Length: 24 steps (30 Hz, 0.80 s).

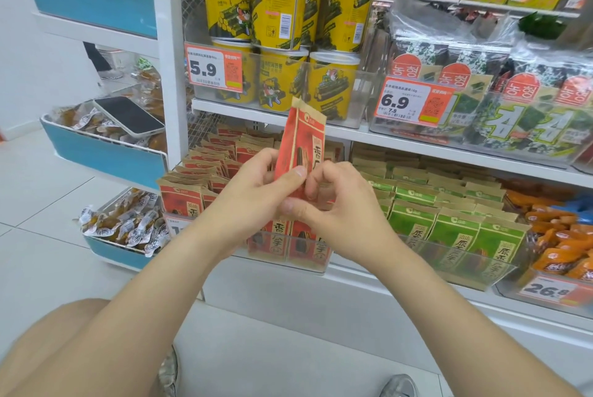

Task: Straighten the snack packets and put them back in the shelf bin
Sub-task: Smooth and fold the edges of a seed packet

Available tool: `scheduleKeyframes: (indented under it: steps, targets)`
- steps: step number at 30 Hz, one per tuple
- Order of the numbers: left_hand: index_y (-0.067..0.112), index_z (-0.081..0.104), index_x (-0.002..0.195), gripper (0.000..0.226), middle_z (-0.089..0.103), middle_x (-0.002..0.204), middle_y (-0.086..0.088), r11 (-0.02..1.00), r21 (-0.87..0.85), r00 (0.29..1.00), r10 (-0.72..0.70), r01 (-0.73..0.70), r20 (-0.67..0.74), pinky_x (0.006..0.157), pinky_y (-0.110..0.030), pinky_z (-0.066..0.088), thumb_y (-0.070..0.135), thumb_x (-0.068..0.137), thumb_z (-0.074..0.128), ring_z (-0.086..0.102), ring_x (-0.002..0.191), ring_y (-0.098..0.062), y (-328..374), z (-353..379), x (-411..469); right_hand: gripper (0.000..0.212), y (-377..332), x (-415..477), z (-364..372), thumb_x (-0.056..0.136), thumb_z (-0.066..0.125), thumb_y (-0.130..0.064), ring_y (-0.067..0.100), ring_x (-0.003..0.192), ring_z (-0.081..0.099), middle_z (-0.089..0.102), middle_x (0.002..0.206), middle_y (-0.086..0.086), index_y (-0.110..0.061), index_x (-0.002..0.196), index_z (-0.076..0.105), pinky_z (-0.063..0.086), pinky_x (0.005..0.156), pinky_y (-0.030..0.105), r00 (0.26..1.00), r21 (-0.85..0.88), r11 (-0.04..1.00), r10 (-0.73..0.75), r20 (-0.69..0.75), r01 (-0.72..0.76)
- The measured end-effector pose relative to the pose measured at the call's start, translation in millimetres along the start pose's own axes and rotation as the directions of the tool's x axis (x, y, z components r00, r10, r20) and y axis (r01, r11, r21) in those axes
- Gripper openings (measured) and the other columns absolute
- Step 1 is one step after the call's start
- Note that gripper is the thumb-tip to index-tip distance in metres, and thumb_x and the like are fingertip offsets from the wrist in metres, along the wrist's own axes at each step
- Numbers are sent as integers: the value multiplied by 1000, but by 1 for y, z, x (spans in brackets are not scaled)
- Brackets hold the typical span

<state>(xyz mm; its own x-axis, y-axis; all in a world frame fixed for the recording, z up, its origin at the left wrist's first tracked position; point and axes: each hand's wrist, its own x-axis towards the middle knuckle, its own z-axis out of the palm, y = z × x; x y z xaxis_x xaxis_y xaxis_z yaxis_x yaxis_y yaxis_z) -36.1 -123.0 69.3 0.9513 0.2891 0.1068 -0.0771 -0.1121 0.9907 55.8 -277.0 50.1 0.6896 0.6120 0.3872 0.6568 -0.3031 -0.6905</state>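
held: one red snack packet (303, 140), upright above its shelf bin (308, 268) | grip: your left hand (253, 191) and right hand (337, 201) both pinch it | beside: green packets (449, 230) at right

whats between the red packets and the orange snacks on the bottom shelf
Rows of green packets, upright in a clear bin, fill that stretch in the head view, with red packets to their left and orange snacks to their right.
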Motion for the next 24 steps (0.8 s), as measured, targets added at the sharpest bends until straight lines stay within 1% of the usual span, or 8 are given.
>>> scheduleKeyframes:
  steps: [2, 5, 9, 12, 15, 20, 22, 24]
  targets:
    - [28, 67, 136, 28, 81, 116, 2, 998, 52, 999, 28, -30, 34, 89, -39, 64, 29, 116, 48, 79, 106, -15, -1, -4, 0, 40, -4, 1, -1, 81, 88, -51, 7, 89, 61, 61, 98, -8, -28, 88, 57, 47, 73, 22, 999, -70, 998, -5, -54, 1]
    - [35, 67, 140, 34, 80, 122, 9, 987, 151, 997, 52, -61, 61, 106, -46, 57, 28, 118, 41, 76, 115, -12, -1, -12, -1, 44, -6, 5, -6, 90, 85, -39, 10, 70, 71, 69, 94, -9, -29, 112, 48, 60, 68, 35, 981, 64, 995, 83, -174, -72]
    - [33, 65, 143, 35, 79, 125, 8, 969, 233, 976, 26, -77, 214, 112, -46, 53, 24, 118, 42, 74, 119, -13, -3, -22, -1, 79, -7, 8, -17, 95, 80, -19, 18, 81, 80, 74, 107, 0, -43, 149, 28, 66, 77, 47, 959, 333, 933, 211, -187, -140]
    - [30, 69, 138, 31, 80, 121, 11, 926, 342, 972, 90, -161, 216, 104, -43, 59, 23, 115, 50, 76, 113, -9, -5, -29, 0, 43, -3, 13, -28, 98, 78, -15, 27, 94, 80, 78, 106, 5, -33, 134, 62, 67, 69, 38, 979, 376, 915, 187, -78, -145]
    - [31, 78, 122, 20, 83, 101, 15, 894, 421, 988, 149, -153, 42, 95, -39, 62, 30, 107, 67, 79, 95, -3, -6, -38, 3, 9, 2, 15, -37, 101, 76, -17, 29, 91, 81, 82, 93, 7, -16, 109, 78, 69, 71, 44, 983, 344, 924, 185, -21, -167]
    - [31, 70, 132, 25, 79, 108, 14, 684, 728, 939, 280, -48, -201, 93, -38, 59, 36, 109, 61, 74, 98, -8, -22, -57, 18, 10, 13, 25, -39, 102, 75, -26, 27, 80, 80, 80, 84, 5, -20, 93, 75, 68, 70, 47, 913, 268, 961, 170, -371, -70]
    - [31, 65, 139, 32, 75, 122, 11, 633, 774, 965, 218, -25, -147, 100, -37, 55, 36, 107, 63, 69, 110, -10, -26, -60, 24, 16, 22, 32, -38, 98, 75, -38, 25, 78, 76, 76, 80, 1, -24, 91, 72, 64, 73, 53, 885, 128, 991, 92, -457, -37]
    - [35, 64, 140, 42, 71, 133, 12, 521, 852, 989, 147, -53, -29, 112, -48, 48, 49, 100, 68, 61, 126, -15, -27, -60, 31, 17, 24, 36, -34, 98, 76, -35, 15, 71, 64, 70, 73, -6, -23, 87, 72, 55, 71, 41, 897, -49, 999, -20, -441, -2]
